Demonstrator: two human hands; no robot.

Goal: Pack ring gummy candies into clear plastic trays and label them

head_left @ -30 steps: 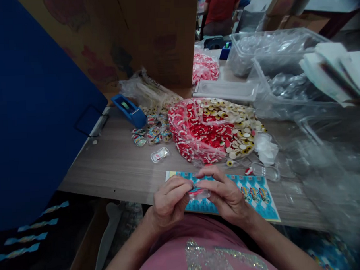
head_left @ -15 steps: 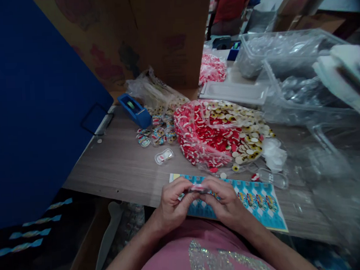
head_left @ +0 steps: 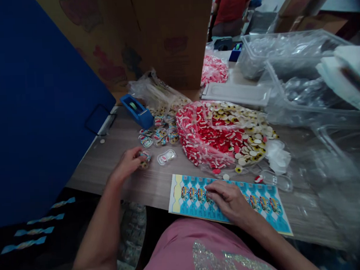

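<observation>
Nearest is the pink shirt (head_left: 169, 247), with rough, sparkly silver bits. Just past it, a flat blue sheet (head_left: 195, 202) of paper lies on the wood-look bench (head_left: 93, 166). The right hand (head_left: 229, 198) is over the sheet, fingers bent and close together; I cannot tell if its grip pinches anything. The left hand (head_left: 129, 164) pinches a small, shiny, clear pack (head_left: 145, 157), low at the bench. Just right of that lies a clear plastic tray (head_left: 166, 156), shaped like a peanut. Behind are bumpy packs (head_left: 160, 136) in a heap, a smooth blue tape holder (head_left: 137, 111) and a crinkly bag (head_left: 209, 133) of red-and-white bits and flat discs. Stiff brown cardboard (head_left: 171, 67) stands farther back.
</observation>
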